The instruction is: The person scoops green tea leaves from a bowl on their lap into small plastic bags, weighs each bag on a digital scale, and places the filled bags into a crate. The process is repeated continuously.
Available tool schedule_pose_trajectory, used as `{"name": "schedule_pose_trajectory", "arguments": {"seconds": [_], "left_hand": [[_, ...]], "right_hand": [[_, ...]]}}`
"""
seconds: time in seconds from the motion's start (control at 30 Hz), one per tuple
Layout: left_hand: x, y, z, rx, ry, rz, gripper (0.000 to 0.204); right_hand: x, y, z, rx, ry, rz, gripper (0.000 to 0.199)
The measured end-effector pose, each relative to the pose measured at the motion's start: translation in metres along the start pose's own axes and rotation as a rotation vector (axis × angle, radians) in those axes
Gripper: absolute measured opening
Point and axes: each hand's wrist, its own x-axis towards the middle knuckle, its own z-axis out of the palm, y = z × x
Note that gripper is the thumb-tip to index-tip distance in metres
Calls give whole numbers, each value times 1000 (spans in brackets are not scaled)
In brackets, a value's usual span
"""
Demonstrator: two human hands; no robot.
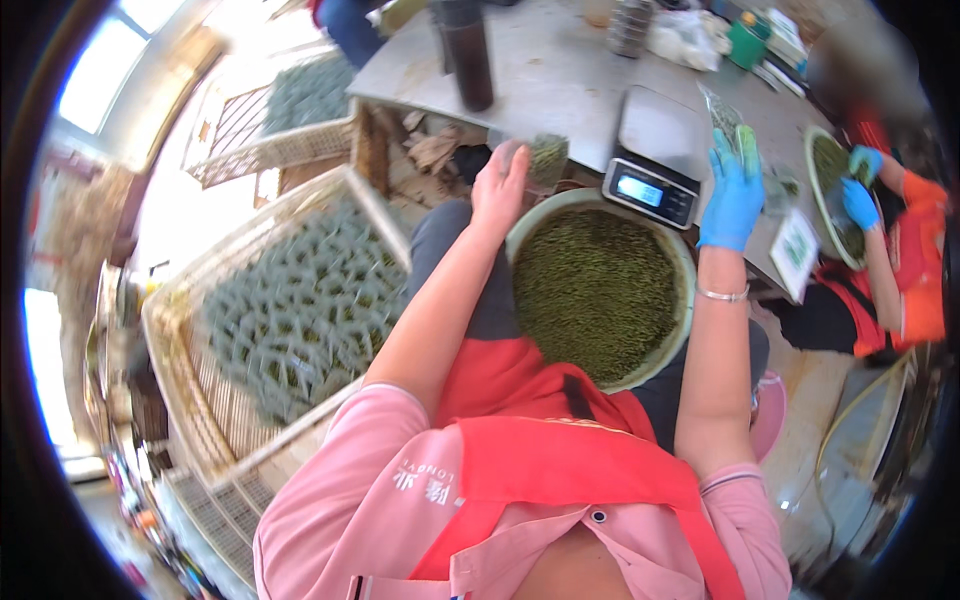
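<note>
One digital scale [655,160] stands on the one metal bench [560,70]. Two round basins of green leaves show: one large basin [600,292] in the lap, one smaller basin [832,195] by a co-worker. Two wicker trays [290,310] [290,120] carry grey-green leaves. One dark cylinder [468,55] stands upright. Three blue gloves are counted: one on the right hand [732,192], two on the co-worker's hands [860,185]. One clear bag [722,112] shows.
</note>
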Motion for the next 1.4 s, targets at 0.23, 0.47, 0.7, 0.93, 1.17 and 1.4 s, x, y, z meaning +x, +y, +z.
{"name": "schedule_pose_trajectory", "arguments": {"seconds": [0.23,0.47,0.7,0.93,1.17,1.4], "left_hand": [[-68,39,-172,208,354,100,42],[-241,61,-406,690,737,-281,48],[-330,-35,-561,1247,617,-898,51],[-299,-36,-474,1190,94,-952,38],[-315,-50,-497,1132,3,-988,37],[-229,32,-334,1406,253,16,46]], "right_hand": [[-71,16,11,-275,-453,125,43],[-106,12,-49,-198,-265,366,33],[-140,24,-28,-275,-553,540,30],[-150,65,-66,-435,-680,552,29],[-188,94,-81,-1261,-1022,346,44],[-210,93,-65,-1366,-1177,242,24]]}}
